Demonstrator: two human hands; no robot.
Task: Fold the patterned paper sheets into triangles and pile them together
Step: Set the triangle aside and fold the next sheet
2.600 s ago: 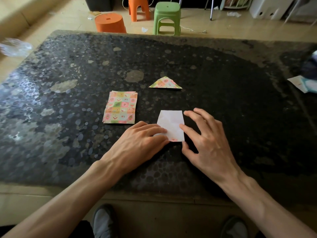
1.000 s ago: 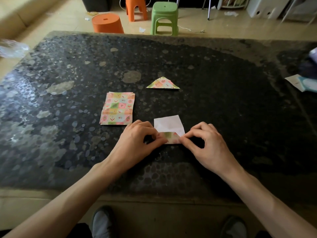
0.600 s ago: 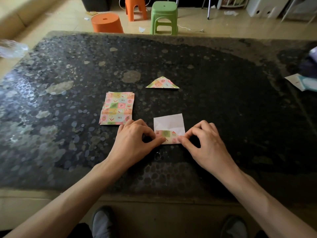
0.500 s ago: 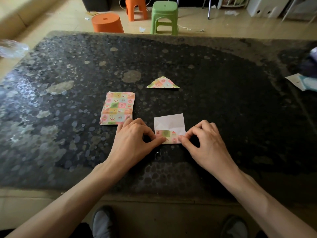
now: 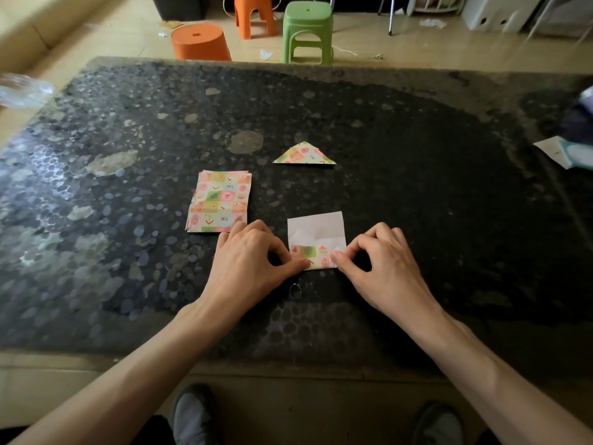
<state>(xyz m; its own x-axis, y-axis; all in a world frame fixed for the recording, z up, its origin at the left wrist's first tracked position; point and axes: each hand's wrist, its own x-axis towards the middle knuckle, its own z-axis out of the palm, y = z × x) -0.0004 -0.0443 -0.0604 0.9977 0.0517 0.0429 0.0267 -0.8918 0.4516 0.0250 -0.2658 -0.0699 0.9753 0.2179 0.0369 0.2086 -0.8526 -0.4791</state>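
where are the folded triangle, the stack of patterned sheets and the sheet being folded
folded triangle (image 5: 304, 154), head view, middle of its patterned face
stack of patterned sheets (image 5: 219, 200), head view, centre of the top sheet
sheet being folded (image 5: 316, 228), head view, bare white back above the turned-up edge

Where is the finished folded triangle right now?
Head view: the folded patterned paper triangle lies on the dark speckled table, beyond the white-backed sheet being folded and right of the stack of patterned sheets.
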